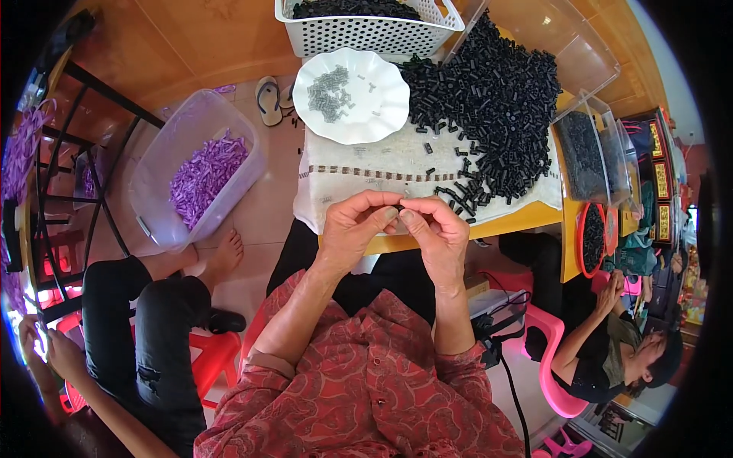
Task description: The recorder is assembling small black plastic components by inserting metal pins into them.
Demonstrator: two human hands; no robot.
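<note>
Hands (351, 229) (437, 231), blk pc (398, 207) btwn.

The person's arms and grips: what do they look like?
Red fabric sleeves with a swirling, paler pattern end near the elbows, the left cuff seemingly folded back. Both forearms are bare; the left grip and right grip are ungloved human hands.

Plate (378, 122) on cloth (343, 159), parts heap (508, 99) to right, basket (366, 37) behind.
</note>
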